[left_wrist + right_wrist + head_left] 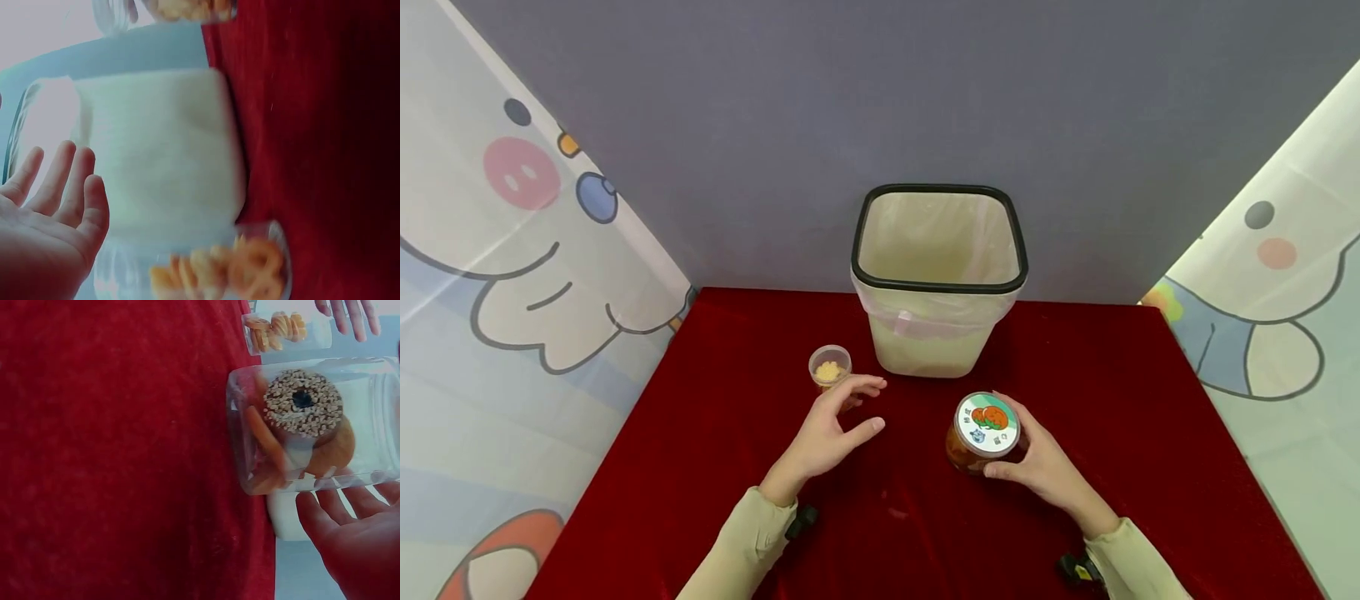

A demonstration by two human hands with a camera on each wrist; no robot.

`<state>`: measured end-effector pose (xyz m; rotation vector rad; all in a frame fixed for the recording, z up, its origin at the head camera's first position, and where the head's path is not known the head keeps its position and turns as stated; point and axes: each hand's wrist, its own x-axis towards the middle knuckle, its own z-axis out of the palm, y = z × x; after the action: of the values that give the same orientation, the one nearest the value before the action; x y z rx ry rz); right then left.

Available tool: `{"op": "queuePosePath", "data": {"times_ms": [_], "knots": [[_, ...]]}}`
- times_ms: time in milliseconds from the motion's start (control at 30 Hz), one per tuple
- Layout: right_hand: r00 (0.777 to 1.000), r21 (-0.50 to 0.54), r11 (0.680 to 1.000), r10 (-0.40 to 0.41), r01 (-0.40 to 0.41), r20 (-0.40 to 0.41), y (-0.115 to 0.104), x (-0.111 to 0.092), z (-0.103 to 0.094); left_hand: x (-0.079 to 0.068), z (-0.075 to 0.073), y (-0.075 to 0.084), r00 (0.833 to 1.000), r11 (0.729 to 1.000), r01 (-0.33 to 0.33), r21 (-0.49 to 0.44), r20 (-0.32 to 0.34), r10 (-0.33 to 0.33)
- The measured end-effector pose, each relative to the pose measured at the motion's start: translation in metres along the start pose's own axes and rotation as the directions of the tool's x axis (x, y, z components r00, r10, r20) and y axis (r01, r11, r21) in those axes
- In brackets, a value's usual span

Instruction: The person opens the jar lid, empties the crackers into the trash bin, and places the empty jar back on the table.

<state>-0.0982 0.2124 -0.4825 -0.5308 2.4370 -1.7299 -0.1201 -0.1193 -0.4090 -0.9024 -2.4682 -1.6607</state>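
A clear jar [985, 433] stands upright on the red cloth at right, its lid printed with orange fruit. Behind its wall the right wrist view shows a nut-sprinkled ring [303, 403] and brown cookies. My right hand [1041, 454] grips the jar from the right, thumb at the front and fingers behind. My left hand [831, 433] is held over the cloth with fingers extended and nothing in it. Just beyond it stands a smaller clear tub [830, 358], partly hidden by that hand; the left wrist view shows pretzel-like snacks [253, 269] in it.
A cream bin [925, 342] with a black rim and a plastic liner stands at the back middle, behind the jar and tub. The red cloth [722, 358] covers the table. Grey and cartoon-printed panels [1247, 333] enclose the back and both sides.
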Motion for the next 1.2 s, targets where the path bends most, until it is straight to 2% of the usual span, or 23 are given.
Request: {"op": "queuePosePath", "data": {"times_ms": [167,267,467,833,1067,1200], "knots": [[0.999,-0.016,0.999,0.04,-0.04,-0.006,0.005,0.001,0.003,0.007,0.018,-0.006,0.996,0.996,-0.016,-0.085,0.085,0.023],[0.999,-0.023,0.998,0.053,-0.053,-0.014,0.008,0.002,0.004,0.01,0.028,-0.008,0.991,0.992,0.005,-0.123,0.131,0.011],[0.997,0.043,0.996,0.076,-0.076,0.003,0.014,0.005,0.008,0.016,0.047,-0.009,0.979,0.991,0.035,-0.131,0.202,-0.008],[0.996,0.064,0.994,0.092,-0.092,0.001,0.018,0.005,0.005,0.036,0.075,-0.006,0.963,0.98,0.025,-0.198,0.268,0.029],[0.998,0.087,0.994,0.057,-0.059,0.035,0.023,0.01,0.004,0.046,0.083,-0.006,0.955,0.976,-0.017,-0.216,0.285,0.079],[0.997,0.094,0.994,0.061,-0.065,0.039,0.024,0.008,0.004,0.051,0.087,-0.008,0.944,0.972,-0.043,-0.23,0.309,0.115]]}}
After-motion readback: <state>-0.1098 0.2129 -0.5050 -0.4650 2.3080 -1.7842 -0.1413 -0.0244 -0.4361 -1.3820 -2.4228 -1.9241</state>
